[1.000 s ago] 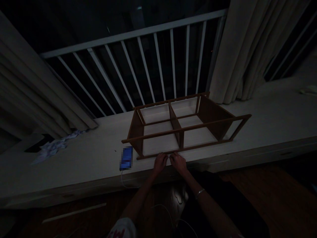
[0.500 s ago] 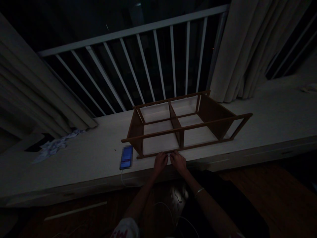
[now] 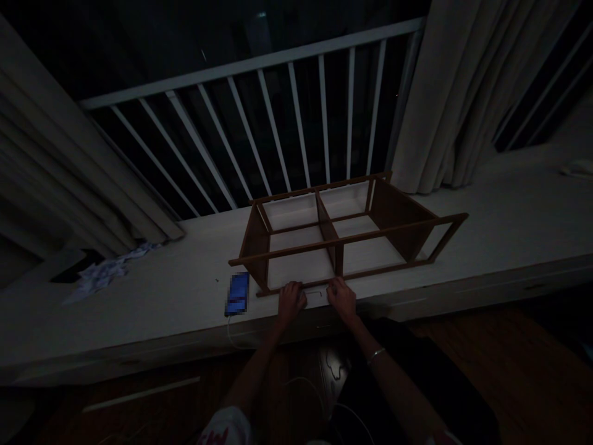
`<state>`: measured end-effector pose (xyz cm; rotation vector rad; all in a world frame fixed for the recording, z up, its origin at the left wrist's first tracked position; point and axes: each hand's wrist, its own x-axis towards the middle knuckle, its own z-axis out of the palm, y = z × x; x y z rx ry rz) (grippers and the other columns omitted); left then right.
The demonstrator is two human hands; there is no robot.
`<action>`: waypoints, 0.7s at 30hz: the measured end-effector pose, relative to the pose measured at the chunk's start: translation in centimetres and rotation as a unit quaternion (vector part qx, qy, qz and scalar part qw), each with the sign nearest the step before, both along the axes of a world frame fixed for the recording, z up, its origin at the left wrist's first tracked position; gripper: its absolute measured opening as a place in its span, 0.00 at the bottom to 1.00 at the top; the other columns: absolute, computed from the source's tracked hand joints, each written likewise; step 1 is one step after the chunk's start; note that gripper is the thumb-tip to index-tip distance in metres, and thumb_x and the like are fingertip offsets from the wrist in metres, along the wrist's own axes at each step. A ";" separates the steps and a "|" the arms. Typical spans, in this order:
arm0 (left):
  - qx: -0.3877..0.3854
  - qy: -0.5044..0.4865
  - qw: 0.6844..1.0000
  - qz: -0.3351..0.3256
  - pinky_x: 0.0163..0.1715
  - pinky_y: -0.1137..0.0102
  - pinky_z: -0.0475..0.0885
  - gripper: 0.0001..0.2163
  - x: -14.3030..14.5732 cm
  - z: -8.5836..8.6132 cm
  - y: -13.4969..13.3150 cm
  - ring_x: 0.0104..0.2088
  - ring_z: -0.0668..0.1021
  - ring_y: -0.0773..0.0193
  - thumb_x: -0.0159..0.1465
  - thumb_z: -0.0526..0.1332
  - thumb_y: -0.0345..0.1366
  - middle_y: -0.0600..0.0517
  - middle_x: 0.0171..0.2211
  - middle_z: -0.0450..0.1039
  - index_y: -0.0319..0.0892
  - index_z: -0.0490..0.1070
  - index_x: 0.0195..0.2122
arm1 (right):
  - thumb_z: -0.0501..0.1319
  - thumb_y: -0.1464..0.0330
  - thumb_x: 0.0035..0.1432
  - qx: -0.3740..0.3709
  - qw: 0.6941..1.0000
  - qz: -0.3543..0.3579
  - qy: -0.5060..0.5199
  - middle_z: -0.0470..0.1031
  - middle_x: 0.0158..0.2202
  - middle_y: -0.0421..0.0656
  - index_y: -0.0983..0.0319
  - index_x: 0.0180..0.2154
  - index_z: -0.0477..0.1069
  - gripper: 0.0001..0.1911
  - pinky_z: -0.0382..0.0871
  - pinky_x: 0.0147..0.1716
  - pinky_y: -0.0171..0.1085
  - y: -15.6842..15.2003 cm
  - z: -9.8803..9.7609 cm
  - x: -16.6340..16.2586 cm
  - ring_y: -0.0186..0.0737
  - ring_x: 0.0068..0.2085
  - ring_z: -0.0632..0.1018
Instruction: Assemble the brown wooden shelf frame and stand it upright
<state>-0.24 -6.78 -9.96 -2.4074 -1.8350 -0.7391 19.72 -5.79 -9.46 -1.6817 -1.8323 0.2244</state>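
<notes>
The left hand [image 3: 291, 301] and the right hand [image 3: 341, 296] are placed at the lower centre of the frame, a little apart, with the fingers curled down towards the near edge of the shelf frame. Between them a thin, dark, L-shaped rod [image 3: 315, 293] is seen, its long end met by the left fingertips and its bent end pointed towards the right hand. Whether it is actually gripped by the left hand cannot be told in the dim light; what is held under the right fingers, if anything, cannot be told either, as the fingertips are turned away.

Just beyond both hands, the open shelf frame of brown wood [image 3: 327, 227] is laid on its side at the centre of the frame, divided by a middle panel and closed at either end by a panel. It is rested on a long white ledge [image 3: 194, 272], by which the frame is crossed from left to right. Near its lower left corner a flat rectangular device with a blue screen [image 3: 238, 293] is set down, blurred by pixels, with a thin white cable [image 3: 228, 332] led off its near end. A silver bracelet [image 3: 375, 355] is worn on the right wrist.

Across the upper centre a white barred railing [image 3: 252, 63] is seen against darkness, flanked by a beige left curtain [image 3: 60, 136] and a beige right curtain [image 3: 440, 99]. At the left, a crumpled pale patterned sheet [image 3: 102, 272] is lain on the ledge; at the lower left, a narrow white strip [image 3: 141, 394] is left on the brown floor [image 3: 486, 358].
</notes>
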 end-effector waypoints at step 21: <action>-0.018 0.099 0.995 0.016 0.60 0.56 0.51 0.21 -3.5 -1.6 1.3 0.60 0.59 0.58 0.63 0.47 0.41 0.47 0.58 0.59 0.44 0.56 0.57 | 0.40 0.68 0.61 0.021 0.987 -0.115 -0.114 0.49 0.63 0.47 0.63 0.61 0.49 0.26 0.36 0.59 0.50 2.1 -3.6 3.5 0.44 0.63 0.50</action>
